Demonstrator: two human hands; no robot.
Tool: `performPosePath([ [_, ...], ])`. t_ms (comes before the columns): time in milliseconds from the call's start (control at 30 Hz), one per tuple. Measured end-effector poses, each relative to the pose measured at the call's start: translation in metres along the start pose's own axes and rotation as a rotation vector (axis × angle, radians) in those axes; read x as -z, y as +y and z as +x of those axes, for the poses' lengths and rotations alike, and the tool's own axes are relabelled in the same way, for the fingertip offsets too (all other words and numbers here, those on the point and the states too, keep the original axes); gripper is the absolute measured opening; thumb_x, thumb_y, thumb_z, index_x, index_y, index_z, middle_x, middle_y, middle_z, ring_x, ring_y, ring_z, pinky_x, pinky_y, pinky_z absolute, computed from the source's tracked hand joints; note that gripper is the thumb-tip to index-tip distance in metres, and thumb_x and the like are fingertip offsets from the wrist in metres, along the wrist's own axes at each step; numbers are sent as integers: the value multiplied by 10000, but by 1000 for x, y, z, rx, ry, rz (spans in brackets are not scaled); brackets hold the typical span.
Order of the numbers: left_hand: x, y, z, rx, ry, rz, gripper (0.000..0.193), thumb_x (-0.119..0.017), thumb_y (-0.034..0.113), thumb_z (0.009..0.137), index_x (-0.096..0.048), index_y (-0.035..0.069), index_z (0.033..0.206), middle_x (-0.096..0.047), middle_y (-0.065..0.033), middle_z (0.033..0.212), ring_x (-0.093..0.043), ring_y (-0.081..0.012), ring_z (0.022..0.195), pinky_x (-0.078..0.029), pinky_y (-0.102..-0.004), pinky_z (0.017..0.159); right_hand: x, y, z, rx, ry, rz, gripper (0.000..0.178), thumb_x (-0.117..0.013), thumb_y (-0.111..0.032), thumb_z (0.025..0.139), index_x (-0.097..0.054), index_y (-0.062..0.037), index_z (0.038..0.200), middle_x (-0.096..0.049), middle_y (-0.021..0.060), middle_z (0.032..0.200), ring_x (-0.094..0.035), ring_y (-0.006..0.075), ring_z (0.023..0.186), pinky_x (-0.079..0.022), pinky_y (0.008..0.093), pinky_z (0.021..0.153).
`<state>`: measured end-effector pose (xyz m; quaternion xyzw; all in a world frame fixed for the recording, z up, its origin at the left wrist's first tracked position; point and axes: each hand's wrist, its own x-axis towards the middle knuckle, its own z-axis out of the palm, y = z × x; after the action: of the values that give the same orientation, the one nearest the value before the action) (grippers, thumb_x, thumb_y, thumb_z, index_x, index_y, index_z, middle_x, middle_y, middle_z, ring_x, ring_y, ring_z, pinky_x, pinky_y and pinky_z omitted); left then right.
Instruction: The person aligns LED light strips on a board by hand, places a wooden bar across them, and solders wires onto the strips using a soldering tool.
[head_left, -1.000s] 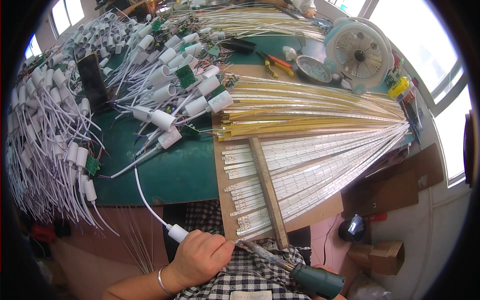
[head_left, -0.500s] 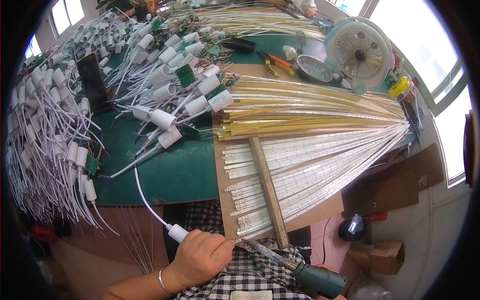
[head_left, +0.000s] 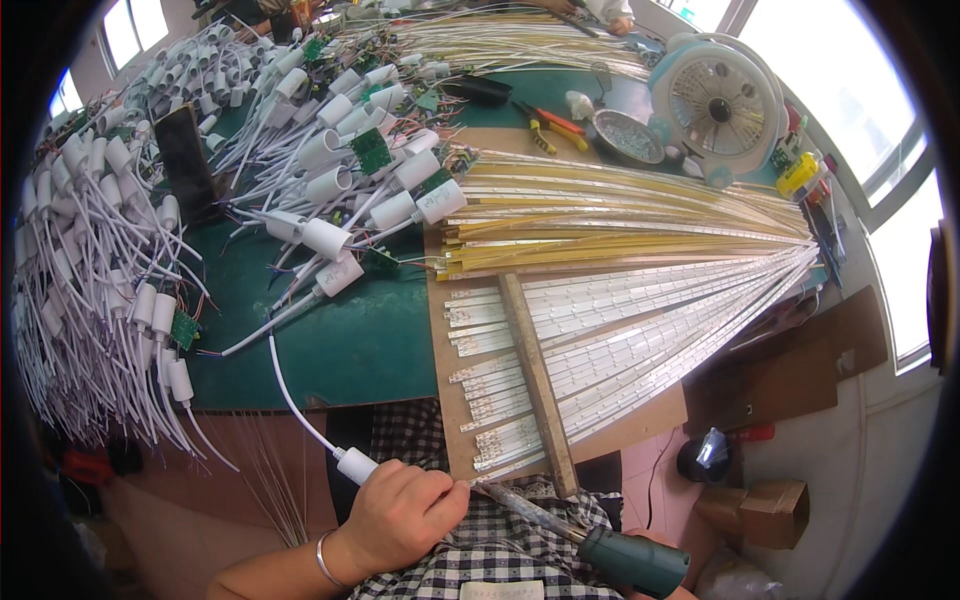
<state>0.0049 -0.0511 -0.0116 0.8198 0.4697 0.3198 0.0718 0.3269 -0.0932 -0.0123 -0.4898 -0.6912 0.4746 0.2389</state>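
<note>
Green covered the surface (head_left: pixel 350 365), the largest element, which spread from the upper part of the frame to just below its middle at left. A heap of white cables (head_left: pixel 90 250) with cylindrical ends filled the left and upper left, small green circuit boards scattered through it. Right of centre, a brown board (head_left: pixel 650 412) carried two fan-shaped groups: yellowish strips (head_left: pixel 600 225) above and white strips (head_left: pixel 620 350) below, both narrowing toward the right. The round fan (head_left: pixel 718 110), pale with a blue rim, stood at upper right. A wooden bar (head_left: pixel 537 390) lay slantwise across the white strips, near their left ends. At lower centre right, a soldering iron (head_left: pixel 620 558) with a dark green handle pointed up and left, its tip just beside the fingertips of the left hand (head_left: pixel 405 513); whether the two touched could not be told. That hand, at bottom centre, was closed, with thumb and fingers drawn together around a white cylinder (head_left: pixel 355 466) whose cable curved up and left to the edge of the surface. The right hand (head_left: pixel 652 538) was largely hidden behind the iron's handle at the lower edge, so its grip and opening could not be determined.
</note>
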Motion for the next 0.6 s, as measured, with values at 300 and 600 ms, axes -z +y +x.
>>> performPosePath([
  [300,2,0,1,-7,7,3,157,-709,64,697,-660,56,845,-575,-22,728,-544,-167,581,-382,-304,521,2,-3,1,-3,3,-25,391,-668,-280,852,-608,5,1113,-642,150,1050,-622,273,953,-484,362,842],
  [600,3,-1,1,-11,-8,4,160,-705,67,698,-656,50,849,-575,-25,726,-547,-166,579,-382,-301,522,11,-6,3,106,-43,-197,389,-663,-275,855,-606,-3,1128,-644,144,1055,-620,279,946,-479,366,861],
])
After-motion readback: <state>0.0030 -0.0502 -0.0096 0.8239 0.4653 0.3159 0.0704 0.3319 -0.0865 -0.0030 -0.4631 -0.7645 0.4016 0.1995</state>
